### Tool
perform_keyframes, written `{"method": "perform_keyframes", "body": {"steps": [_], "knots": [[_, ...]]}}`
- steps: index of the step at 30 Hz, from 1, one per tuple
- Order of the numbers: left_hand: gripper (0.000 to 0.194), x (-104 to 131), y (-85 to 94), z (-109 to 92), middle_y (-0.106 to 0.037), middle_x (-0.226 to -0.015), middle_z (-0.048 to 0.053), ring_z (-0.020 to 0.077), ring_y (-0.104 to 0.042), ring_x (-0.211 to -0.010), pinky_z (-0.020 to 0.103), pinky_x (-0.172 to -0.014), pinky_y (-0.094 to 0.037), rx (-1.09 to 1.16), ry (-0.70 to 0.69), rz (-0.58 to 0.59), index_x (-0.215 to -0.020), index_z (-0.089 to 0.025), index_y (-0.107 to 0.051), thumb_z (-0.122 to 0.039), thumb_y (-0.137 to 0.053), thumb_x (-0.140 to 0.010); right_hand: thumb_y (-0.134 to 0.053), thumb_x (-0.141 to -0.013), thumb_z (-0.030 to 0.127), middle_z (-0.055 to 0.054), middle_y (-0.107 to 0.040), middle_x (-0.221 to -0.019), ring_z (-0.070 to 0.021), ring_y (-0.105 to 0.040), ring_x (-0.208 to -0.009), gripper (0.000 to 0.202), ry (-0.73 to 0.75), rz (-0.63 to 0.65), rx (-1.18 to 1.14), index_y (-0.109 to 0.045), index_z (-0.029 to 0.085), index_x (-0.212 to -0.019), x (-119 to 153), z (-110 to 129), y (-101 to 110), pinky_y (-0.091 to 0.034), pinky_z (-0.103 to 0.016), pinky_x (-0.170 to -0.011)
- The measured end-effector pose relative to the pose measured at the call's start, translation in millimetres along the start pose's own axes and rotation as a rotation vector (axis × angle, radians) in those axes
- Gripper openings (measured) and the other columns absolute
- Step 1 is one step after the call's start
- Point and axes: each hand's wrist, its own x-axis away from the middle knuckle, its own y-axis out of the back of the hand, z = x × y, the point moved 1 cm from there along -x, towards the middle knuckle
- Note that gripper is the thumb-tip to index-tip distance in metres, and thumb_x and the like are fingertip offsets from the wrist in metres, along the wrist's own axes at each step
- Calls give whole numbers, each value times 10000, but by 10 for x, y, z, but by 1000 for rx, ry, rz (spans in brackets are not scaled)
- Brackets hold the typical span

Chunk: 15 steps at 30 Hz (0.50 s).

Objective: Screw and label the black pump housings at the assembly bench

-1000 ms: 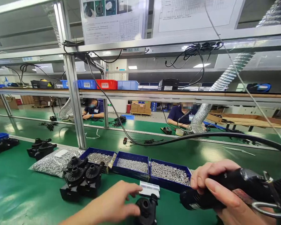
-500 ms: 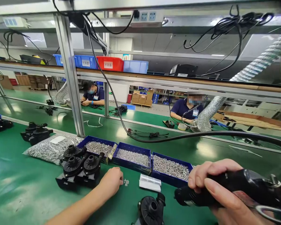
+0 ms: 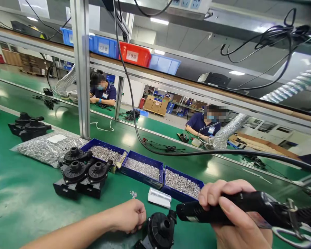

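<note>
My right hand (image 3: 238, 211) is wrapped round a black electric screwdriver (image 3: 204, 211), held level with its front end pointing left. Just beyond that end stands a black round pump (image 3: 160, 230) with a nozzle on top, cut off by the lower edge of the view. At the pump's left side is my left hand (image 3: 132, 215), its fingers curled closed; whatever they may pinch is hidden. Behind that hand, a little cluster of tiny metal nuts or washers (image 3: 133, 194) lies on the green mat.
Blue bins of small metal hardware (image 3: 143, 169) line the back of the mat. A white holder (image 3: 159, 197) lies before them. Several black pumps (image 3: 76, 169) and a bag of screws (image 3: 50, 148) are at left. A black cable (image 3: 223, 152) hangs across. Two co-workers sit opposite.
My left hand has moved right and nearer, from the tiny metal pieces to beside the pump. The screwdriver has come left towards the pump. The whole view has tilted.
</note>
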Motion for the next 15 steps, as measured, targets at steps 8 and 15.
{"method": "perform_keyframes", "body": {"steps": [8,15], "knots": [[186,-100,-146,51,-551,-666,-1,111,-476,-475,211,-369,-325,461,65,152,-614,-207,-483,-292,-645,-649,-670,-935,156,-13,-646,-725,-167,-648,-632,109,3,26,-63,-633,219,-1016,54,-139,-240,-572,-288,-593],[247,-93,-54,47,-539,-597,14,130,-518,-450,193,-321,-361,495,-7,205,-569,-192,-538,-385,-686,-612,-696,-940,198,-1,-645,-718,-161,-660,-626,91,-49,21,-103,-631,223,-998,72,-249,-428,-561,-255,-565]]}}
